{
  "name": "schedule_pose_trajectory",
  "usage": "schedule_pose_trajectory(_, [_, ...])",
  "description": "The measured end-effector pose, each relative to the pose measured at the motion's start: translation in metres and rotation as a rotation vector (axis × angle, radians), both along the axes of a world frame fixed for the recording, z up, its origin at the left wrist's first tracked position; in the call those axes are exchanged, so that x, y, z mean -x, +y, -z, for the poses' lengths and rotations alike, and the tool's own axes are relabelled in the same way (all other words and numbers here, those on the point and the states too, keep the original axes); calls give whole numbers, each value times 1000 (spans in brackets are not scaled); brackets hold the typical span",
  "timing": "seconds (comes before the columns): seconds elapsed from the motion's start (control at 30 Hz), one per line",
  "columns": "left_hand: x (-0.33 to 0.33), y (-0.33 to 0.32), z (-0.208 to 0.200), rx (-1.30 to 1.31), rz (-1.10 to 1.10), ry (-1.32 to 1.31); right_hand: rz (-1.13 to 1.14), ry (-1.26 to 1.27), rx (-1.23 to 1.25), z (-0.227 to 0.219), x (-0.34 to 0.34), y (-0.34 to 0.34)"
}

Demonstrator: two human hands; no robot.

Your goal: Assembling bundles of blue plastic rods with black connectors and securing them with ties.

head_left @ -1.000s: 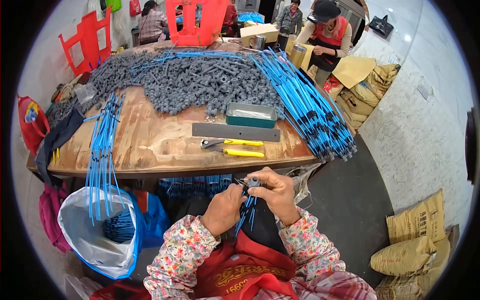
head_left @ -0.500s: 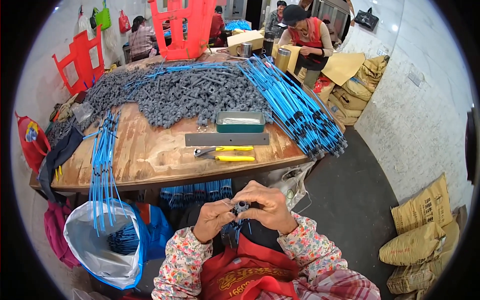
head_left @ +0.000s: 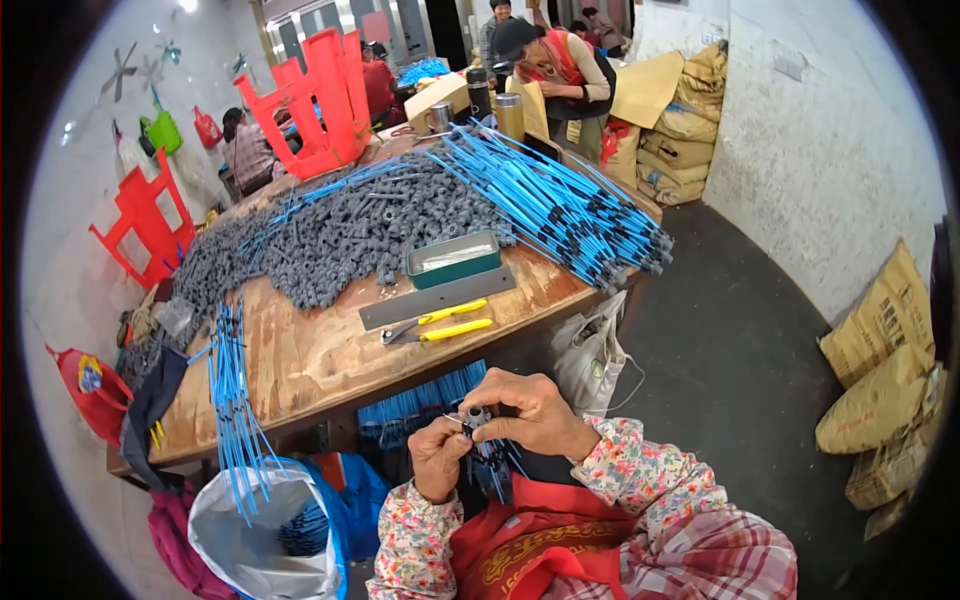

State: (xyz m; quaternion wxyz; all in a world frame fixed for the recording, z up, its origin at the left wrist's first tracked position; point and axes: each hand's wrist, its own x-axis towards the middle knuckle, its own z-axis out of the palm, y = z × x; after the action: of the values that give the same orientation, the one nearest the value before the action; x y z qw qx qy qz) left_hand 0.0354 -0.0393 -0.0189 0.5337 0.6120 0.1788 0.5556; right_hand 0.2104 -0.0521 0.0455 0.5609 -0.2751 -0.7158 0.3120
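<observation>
Above my lap, my left hand (head_left: pixel 438 458) and my right hand (head_left: pixel 535 413) meet in front of the table edge. Between the right thumb and fingers is a small grey plastic fitting (head_left: pixel 478 414) with a round opening. My left hand is pinched beside it, with a thin pale pin (head_left: pixel 453 418) sticking out at the fingertips. Below the fingers hangs a bunch of blue rods with dark ends (head_left: pixel 495 462), partly hidden by my hands. On the table, yellow-handled pincers (head_left: pixel 440 325) lie beside a flat grey metal bar (head_left: pixel 437 297) and a green tin (head_left: pixel 455 262) of thin pins.
A heap of grey fittings (head_left: pixel 350 235) covers the wooden table (head_left: pixel 310 370), with blue rods (head_left: pixel 560 215) piled at right. More rods (head_left: pixel 232 390) overhang a white-lined bag (head_left: pixel 235 520). Red stools (head_left: pixel 320 105) stand upturned. Sacks (head_left: pixel 880 400) lie right; a co-worker (head_left: pixel 565 75) stands beyond.
The view has turned and tilted, so the table slants and sits differently in the picture. My hands stay together at the grey fitting; the co-worker across the table leans lower.
</observation>
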Motion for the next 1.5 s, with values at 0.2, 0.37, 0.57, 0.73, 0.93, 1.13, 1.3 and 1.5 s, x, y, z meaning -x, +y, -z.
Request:
schedule_pose_trajectory(0.2, [-4, -21, -10, -88, -120, 109, -10, 22, 35, 6, -10, -9])
schedule_pose_trajectory(0.37, [-19, -27, -23, -403, -437, 477, -12, 11, 90, 2, -22, -1])
schedule_pose_trajectory(0.57, [-25, -18, -34, -442, -287, 443, -120, 215, 253, 3, -32, -1])
schedule_pose_trajectory(0.73, [-25, -14, -22, -432, -323, 366, -222, 379, 179, 11, -29, 9])
schedule_pose_trajectory(0.93, [-23, -24, -23, -448, -347, 384, -316, 375, 185, 16, -29, 11])
schedule_pose_trajectory(1.13, [-23, -21, -22, -423, -353, 413, -328, 318, 146, 14, -29, 16])
schedule_pose_trajectory(1.3, [-24, -18, -21, -392, -351, 431, -302, 289, 156, 13, -31, 18])
schedule_pose_trajectory(1.5, [-20, -11, -15, -396, -293, 414, -307, 215, 91, 14, -29, 19])
